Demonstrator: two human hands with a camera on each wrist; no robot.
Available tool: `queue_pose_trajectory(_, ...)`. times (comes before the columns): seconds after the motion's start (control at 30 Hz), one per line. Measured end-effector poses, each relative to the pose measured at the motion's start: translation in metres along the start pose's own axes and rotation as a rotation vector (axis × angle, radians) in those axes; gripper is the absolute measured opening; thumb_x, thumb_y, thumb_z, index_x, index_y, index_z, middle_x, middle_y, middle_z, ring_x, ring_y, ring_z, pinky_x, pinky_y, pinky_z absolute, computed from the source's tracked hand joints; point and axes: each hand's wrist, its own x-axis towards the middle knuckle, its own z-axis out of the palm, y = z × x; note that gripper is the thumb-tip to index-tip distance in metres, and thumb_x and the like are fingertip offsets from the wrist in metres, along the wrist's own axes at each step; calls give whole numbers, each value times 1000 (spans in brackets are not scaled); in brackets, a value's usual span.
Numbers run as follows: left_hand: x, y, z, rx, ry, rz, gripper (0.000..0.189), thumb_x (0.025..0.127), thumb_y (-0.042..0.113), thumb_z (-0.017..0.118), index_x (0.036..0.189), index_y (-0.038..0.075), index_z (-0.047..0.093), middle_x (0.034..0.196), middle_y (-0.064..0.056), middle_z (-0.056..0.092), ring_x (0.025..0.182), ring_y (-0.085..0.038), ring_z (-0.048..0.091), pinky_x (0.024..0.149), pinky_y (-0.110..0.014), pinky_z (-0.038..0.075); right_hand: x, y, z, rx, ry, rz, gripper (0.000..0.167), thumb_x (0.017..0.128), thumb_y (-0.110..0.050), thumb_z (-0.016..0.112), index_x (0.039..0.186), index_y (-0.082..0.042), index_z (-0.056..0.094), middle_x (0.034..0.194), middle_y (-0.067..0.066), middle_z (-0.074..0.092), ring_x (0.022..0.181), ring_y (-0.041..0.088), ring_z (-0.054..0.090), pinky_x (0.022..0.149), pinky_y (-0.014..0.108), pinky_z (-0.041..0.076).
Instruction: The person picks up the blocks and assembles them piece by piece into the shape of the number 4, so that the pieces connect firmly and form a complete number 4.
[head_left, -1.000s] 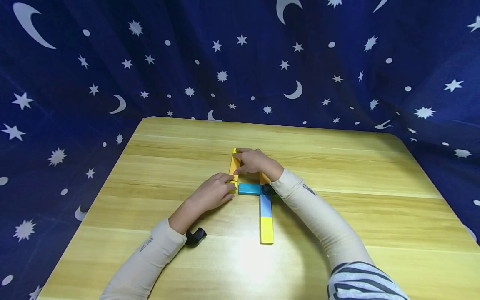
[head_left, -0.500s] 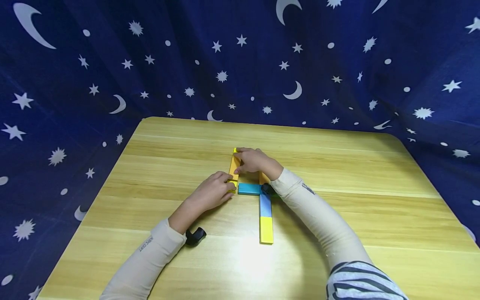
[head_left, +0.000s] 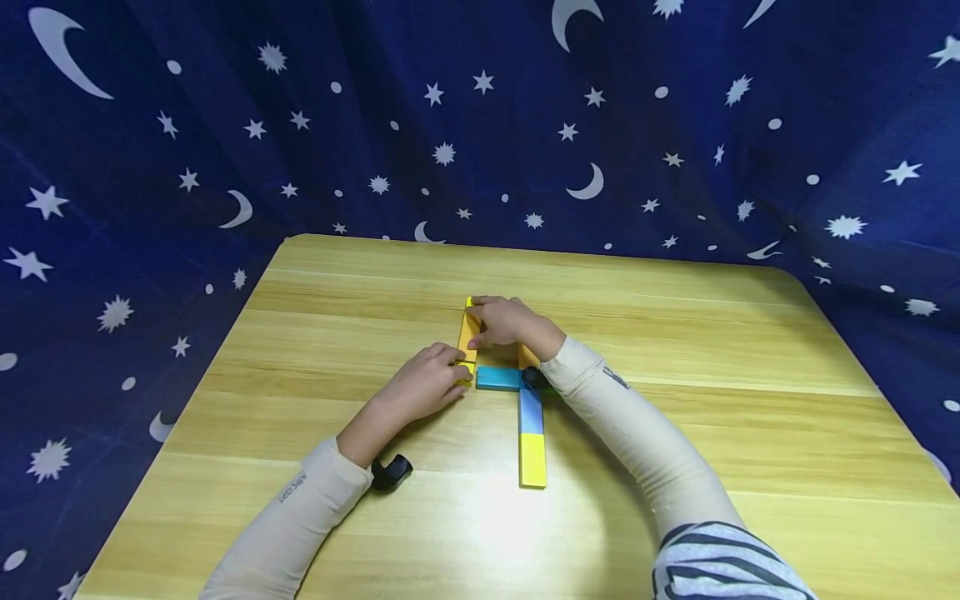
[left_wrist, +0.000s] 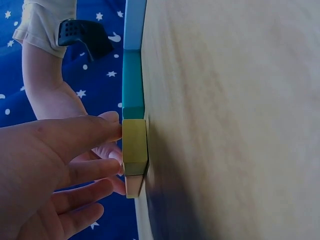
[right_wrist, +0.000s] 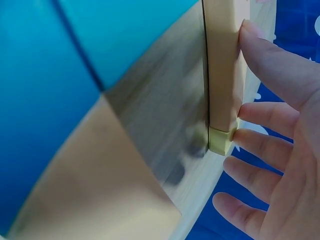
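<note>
My left hand rests its fingertips on a yellow block at the near end of the left row. Beyond it lies an orange block, with another yellow block at the far end. My right hand touches the top of the orange block with thumb and fingertips, one finger close to that far yellow block. Between this row and the right row lies a teal block. The fingers of both hands are fairly straight, and they partly cover the left row.
The right row holds a light blue block, a yellow block and a partly hidden orange block. The wooden table ends at a dark blue curtain with stars. Black wrist devices sit under the forearms.
The left hand's fingers have shifted very slightly on the near yellow block. Otherwise the hands and blocks stay where they were.
</note>
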Motion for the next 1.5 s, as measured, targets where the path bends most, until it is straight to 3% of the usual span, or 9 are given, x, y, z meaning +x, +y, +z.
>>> queue_pose_trajectory(0.8, -4, -3, 2, -18, -4, -10, 18, 86, 28, 63, 98, 15, 68, 114, -8, 60, 106, -25, 54, 96, -36, 43, 5, -5, 3, -7, 5, 1, 68, 84, -45, 59, 139, -12, 38, 150, 9, 26, 135, 35, 26, 107, 52, 27)
queue_pose_trajectory(1.07, -2, -3, 6, -18, 4, 26, 21, 86, 28, 63, 101, 15, 67, 114, -8, 60, 106, -24, 54, 96, -37, 43, 1, -2, 5, 9, 7, -2, 68, 85, -44, 59, 139, -10, 38, 149, 10, 26, 135, 35, 26, 107, 53, 26)
queue_pose_trajectory(1.5, -4, 0, 7, -67, -29, 3, 34, 87, 30, 61, 117, 12, 60, 122, -10, 55, 111, -27, 51, 93, -42, 44, 1, 2, 5, 48, 38, 1, 76, 85, -45, 58, 143, -6, 28, 151, 11, 22, 136, 33, 25, 107, 54, 25)
